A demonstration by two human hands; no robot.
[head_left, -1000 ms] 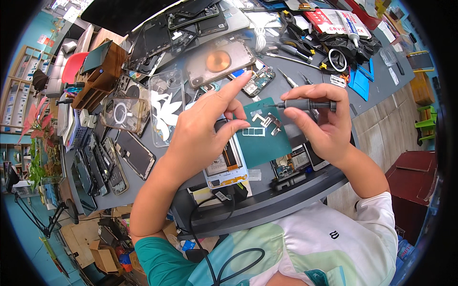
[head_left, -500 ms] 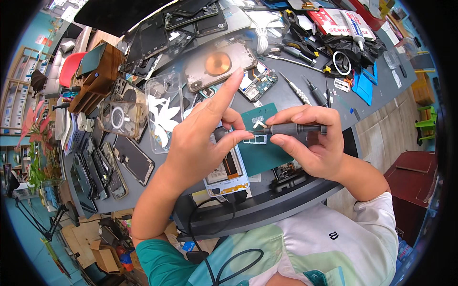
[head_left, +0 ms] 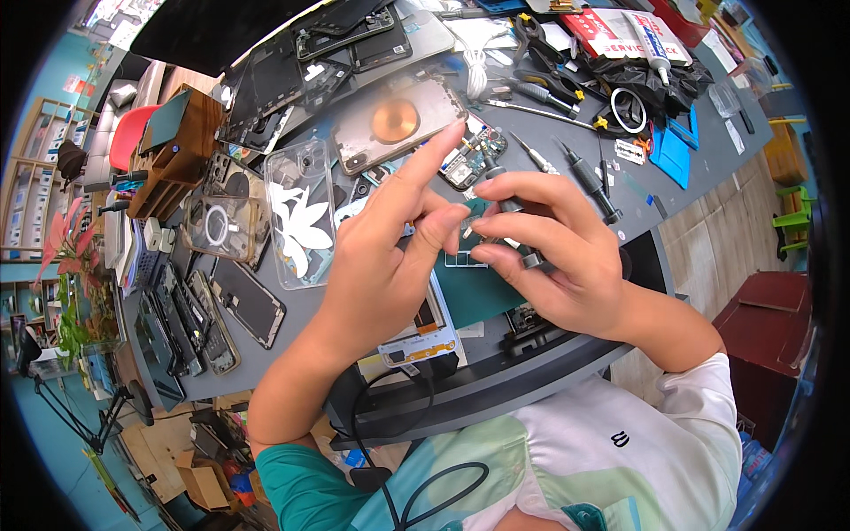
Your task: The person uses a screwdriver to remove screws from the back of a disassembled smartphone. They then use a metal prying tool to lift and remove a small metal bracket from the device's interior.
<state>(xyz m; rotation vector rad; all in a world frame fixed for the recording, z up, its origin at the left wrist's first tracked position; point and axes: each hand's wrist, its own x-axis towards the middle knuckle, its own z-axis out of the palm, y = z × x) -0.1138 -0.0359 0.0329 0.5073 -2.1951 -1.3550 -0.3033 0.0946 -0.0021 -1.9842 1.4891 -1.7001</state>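
My left hand [head_left: 381,243] hovers over the bench, its index finger stretched out and its thumb pressed to the curled fingers; what they pinch is hidden. My right hand [head_left: 562,252] faces it, fingers bent around a dark screwdriver [head_left: 532,259], mostly covered by the fingers. A tiny pale piece [head_left: 469,233] shows between the fingertips of both hands; which hand holds it I cannot tell. Beneath them lie a green mat [head_left: 478,296] and a small light tray with square openings [head_left: 465,260]. An opened phone with a pale blue frame [head_left: 423,347] lies below my left hand.
Farther back are a phone back housing with a copper coil [head_left: 394,120] and a circuit board [head_left: 469,166]. A clear case with white cut-outs [head_left: 301,226] lies left. Screwdrivers [head_left: 589,177], pliers [head_left: 531,40] and a blue plastic piece [head_left: 670,159] occupy the right.
The screwdriver has swung from lying level, its tip at my left fingers, to a steeper tilt within my right hand. My right fingers have spread and shifted slightly left.
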